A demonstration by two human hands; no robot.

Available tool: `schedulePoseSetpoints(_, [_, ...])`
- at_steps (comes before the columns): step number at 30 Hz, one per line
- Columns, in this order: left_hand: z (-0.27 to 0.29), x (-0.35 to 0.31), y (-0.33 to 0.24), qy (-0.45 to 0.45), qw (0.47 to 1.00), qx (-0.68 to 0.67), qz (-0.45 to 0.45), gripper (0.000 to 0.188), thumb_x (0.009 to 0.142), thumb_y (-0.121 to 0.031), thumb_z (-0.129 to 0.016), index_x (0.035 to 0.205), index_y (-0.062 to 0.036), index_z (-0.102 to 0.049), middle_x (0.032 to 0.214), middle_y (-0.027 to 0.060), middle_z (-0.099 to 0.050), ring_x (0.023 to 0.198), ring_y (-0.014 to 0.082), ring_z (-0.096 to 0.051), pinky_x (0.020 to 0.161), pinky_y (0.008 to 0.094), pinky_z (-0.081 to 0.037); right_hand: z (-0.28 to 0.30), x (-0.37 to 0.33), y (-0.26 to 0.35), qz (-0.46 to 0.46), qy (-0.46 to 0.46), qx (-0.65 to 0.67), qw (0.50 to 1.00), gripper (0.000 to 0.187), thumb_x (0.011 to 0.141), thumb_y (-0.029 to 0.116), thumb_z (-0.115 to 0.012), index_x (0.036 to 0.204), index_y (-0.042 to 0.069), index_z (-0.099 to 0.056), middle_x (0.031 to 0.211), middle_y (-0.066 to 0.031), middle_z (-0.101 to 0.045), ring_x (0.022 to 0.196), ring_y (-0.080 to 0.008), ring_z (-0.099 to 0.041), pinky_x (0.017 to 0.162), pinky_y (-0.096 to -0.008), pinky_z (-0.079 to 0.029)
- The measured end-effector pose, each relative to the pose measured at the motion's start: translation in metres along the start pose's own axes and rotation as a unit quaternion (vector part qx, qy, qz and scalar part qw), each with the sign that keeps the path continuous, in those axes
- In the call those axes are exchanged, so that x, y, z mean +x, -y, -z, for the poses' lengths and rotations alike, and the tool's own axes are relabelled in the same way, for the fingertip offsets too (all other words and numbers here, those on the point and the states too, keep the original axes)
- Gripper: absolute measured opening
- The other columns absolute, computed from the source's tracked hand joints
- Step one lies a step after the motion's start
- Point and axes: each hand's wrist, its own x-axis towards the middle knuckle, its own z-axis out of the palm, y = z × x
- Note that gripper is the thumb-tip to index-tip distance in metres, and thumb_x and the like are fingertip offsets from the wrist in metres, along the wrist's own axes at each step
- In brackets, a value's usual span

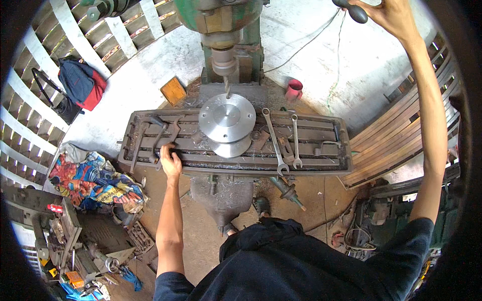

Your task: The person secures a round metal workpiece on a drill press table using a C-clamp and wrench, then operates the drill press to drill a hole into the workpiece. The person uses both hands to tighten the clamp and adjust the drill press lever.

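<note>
My right hand [389, 19] is raised at the upper right, its fingers closed round a lever handle with black knobs [357, 14]. My left hand [170, 161] rests at the front edge of the slotted machine table [226, 163], fingers slightly apart, beside a dark crank-shaped tool [156, 143]. A shiny round metal flange [227, 118] with small holes sits mid-table on a lower disc [230, 149]. Above its far edge hangs a drill bit [227, 87] in the chuck [223, 62] of a green drilling machine [216, 16]; whether they touch I cannot tell.
Two combination wrenches [273, 138] [295, 140] lie right of the flange. Behind the table stand a red mug [294, 90] and a wooden block [173, 91]. A backpack [83, 80], a colourful cloth [95, 178] and a cluttered bench [100, 236] are at left; wooden slats [391, 135] at right.
</note>
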Motion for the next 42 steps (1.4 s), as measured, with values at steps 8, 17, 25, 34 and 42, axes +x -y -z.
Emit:
schedulePoseSetpoints(8, [0.003,0.001,0.001,0.007,1.0,0.007,-0.017,0.026,0.073,0.005,-0.047,0.097,0.0031,-0.057,0.099,0.0216,-0.06,0.098,0.0422,-0.056,0.092,0.0472,-0.044,-0.021,0.008,0.032,-0.164,-0.118,-0.016,0.979,0.058,0.057,0.026,-0.093,0.094,0.001,-0.056,0.104,-0.0164,-0.051,0.089,-0.0318,-0.057,0.078,-0.0415,-0.051])
schedulePoseSetpoints(17, [0.001,0.0,0.003,0.007,1.0,0.006,-0.004,0.026,0.073,0.005,-0.048,0.097,0.0029,-0.058,0.1,0.021,-0.061,0.099,0.0422,-0.056,0.093,0.0477,-0.044,-0.016,0.023,0.035,-0.239,-0.038,-0.052,0.969,0.059,0.065,0.045,-0.089,0.09,0.004,-0.057,0.08,-0.0097,-0.053,0.072,-0.0259,-0.058,0.064,-0.038,-0.047])
schedulePoseSetpoints(25, [0.001,0.0,0.004,0.006,1.0,-0.008,-0.012,0.025,0.073,0.003,-0.047,0.096,0.0031,-0.058,0.099,0.0209,-0.061,0.097,0.0422,-0.056,0.092,0.0467,-0.044,0.002,0.054,0.045,-0.44,0.111,0.036,0.891,0.056,0.073,0.05,-0.085,0.095,0.002,-0.065,0.089,-0.013,-0.068,0.079,-0.0241,-0.066,0.069,-0.0396,-0.051])
schedulePoseSetpoints(34, [0.003,0.0,0.003,0.006,1.0,0.003,-0.014,0.025,0.074,0.005,-0.047,0.095,0.0024,-0.058,0.101,0.0215,-0.061,0.1,0.0419,-0.057,0.093,0.0468,-0.045,-0.019,0.05,0.026,-0.186,-0.023,0.238,0.953,0.04,0.092,0.03,-0.071,0.125,0.008,-0.061,0.101,-0.0083,-0.069,0.096,-0.0217,-0.065,0.094,-0.036,-0.05])
schedulePoseSetpoints(42, [0.002,-0.001,0.002,0.009,1.0,0.011,0.009,0.025,0.074,0.006,-0.045,0.095,0.0033,-0.058,0.102,0.0224,-0.062,0.101,0.0423,-0.057,0.094,0.046,-0.045,-0.035,0.026,0.026,-0.313,-0.049,0.433,0.844,0.035,0.105,0.019,-0.053,0.139,0.011,-0.052,0.096,-0.0035,-0.068,0.09,-0.0115,-0.061,0.085,-0.0274,-0.048])
